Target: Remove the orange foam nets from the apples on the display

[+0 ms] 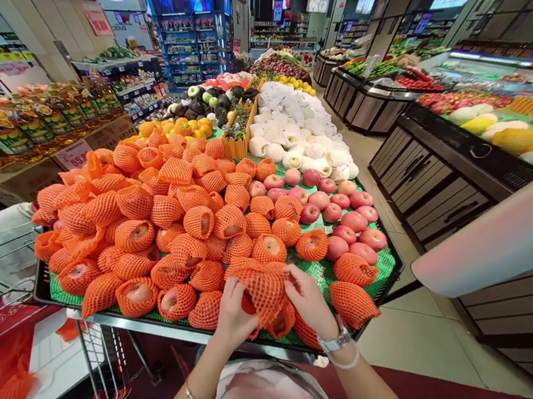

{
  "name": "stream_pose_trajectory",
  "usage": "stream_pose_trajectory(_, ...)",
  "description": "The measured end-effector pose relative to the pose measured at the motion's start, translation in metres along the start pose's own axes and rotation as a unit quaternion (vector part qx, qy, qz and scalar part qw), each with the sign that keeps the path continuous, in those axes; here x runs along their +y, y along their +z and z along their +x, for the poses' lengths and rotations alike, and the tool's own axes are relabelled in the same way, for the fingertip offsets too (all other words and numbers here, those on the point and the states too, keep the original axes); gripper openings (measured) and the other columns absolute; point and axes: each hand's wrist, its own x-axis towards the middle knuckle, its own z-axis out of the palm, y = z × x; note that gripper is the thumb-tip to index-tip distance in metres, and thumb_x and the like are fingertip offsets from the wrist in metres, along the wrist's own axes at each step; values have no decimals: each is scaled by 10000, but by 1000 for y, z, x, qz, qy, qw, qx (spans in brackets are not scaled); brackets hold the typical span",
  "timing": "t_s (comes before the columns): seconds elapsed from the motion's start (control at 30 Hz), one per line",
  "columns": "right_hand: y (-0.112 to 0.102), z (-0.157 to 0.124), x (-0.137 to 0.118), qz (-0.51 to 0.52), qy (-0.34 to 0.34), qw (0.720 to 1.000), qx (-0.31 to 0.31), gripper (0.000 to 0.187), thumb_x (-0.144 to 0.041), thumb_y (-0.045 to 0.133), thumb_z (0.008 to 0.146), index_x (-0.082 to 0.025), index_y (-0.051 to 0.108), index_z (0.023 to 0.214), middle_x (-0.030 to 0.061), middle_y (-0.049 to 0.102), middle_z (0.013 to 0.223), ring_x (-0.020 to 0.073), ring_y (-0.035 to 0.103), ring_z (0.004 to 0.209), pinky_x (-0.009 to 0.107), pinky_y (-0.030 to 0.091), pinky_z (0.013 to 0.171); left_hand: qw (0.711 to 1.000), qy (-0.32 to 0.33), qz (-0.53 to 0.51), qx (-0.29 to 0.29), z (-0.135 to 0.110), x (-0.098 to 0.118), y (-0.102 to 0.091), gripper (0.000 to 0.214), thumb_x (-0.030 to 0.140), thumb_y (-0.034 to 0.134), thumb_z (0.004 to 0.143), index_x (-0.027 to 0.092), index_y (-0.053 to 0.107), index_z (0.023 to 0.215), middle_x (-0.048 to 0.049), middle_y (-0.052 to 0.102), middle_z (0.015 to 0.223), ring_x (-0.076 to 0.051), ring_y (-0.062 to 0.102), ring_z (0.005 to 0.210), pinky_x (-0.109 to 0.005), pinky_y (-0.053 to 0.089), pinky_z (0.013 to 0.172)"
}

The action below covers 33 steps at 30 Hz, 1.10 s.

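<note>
Between my two hands is an orange foam net sleeve (266,294), held up over the front edge of the fruit stand. My left hand (235,314) pinches its left side. The fingers of my right hand (308,297) are closed on its right side. Whether fruit sits inside the sleeve I cannot tell. A large heap of apples in orange foam nets (167,208) spreads behind and to the left. Bare red apples (342,214) lie to the right on a green mat (386,266). Two netted pieces, one an orange net (354,303), rest near the front right corner.
A shopping cart (92,362) with orange nets and a white board stands at left. A plastic bag roll (504,232) juts in from the right. White-netted fruit (292,121) lies farther back. Oil bottles (32,122) line the left; dark produce stands (435,179) flank the aisle.
</note>
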Motion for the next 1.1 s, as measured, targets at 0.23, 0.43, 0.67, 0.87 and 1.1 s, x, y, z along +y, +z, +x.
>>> stream_pose_trajectory(0.23,8,-30,-9,-90,-137,983,77,327,-125,407,952,-238,543,1226,81,660,1092,203,644,997,376,546,853,985,-142,-80,55,4,-7,-9,411,179,663,671,226,515,1052,-41,624,974,-232,645,880,-395,544,780)
stream_pose_trajectory(0.43,31,-44,-24,-42,-100,986,129,295,-431,650,865,-215,537,1030,56,603,919,211,625,844,350,564,718,992,-95,20,78,-2,1,-7,301,146,649,617,227,485,857,3,501,816,-211,542,751,-347,501,657)
stream_pose_trajectory(0.67,42,-44,-14,28,7,993,114,129,-312,569,923,-207,563,999,46,631,937,179,630,855,310,551,775,992,-73,58,80,-10,-3,-3,301,118,607,619,230,442,844,4,467,816,-211,519,762,-360,503,676)
stream_pose_trajectory(0.87,32,-42,1,104,78,985,109,134,-277,547,906,-195,653,907,49,707,887,184,667,824,299,542,764,988,-132,4,80,-16,-6,2,317,165,674,647,215,504,910,-16,539,884,-227,587,826,-411,528,743)
stream_pose_trajectory(1.1,29,-30,22,271,118,953,60,228,-409,568,870,-189,625,868,32,685,794,167,641,704,258,528,615,967,-199,-133,89,-20,7,10,420,250,763,636,240,557,1002,-26,635,970,-255,649,908,-494,554,835)
